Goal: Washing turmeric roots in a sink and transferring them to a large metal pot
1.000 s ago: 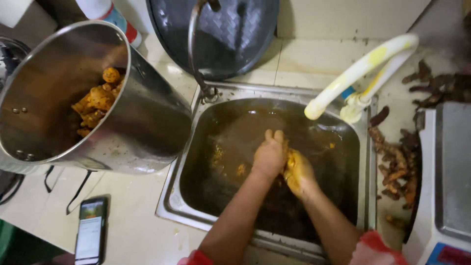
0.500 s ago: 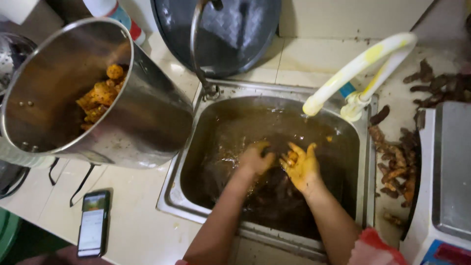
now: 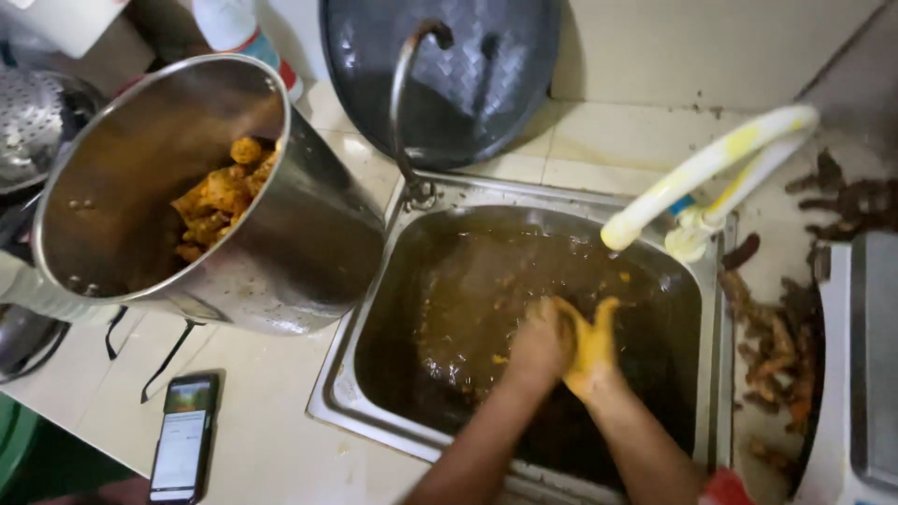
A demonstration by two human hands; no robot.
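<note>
Both my hands are down in a steel sink (image 3: 374, 374) filled with murky brown water. My left hand (image 3: 541, 344) is pressed against my right hand (image 3: 589, 348), which is stained bright yellow; they rub together at the water's surface. What they hold between them is hidden, though small yellow bits float nearby. A large steel pot (image 3: 187, 196) tilts at the left of the sink and holds orange-yellow root pieces (image 3: 220, 198).
A white and yellow tap hose (image 3: 702, 178) hangs over the sink's right side. A dark pan (image 3: 440, 75) leans behind the sink. Unwashed brown roots (image 3: 776, 346) lie on the right counter. A phone (image 3: 185, 440) rests at the lower left, a strainer (image 3: 37, 122) at far left.
My hands have drawn together and shifted slightly right in the water; before, the yellow right hand was spread apart from the left. The view has moved a little.
</note>
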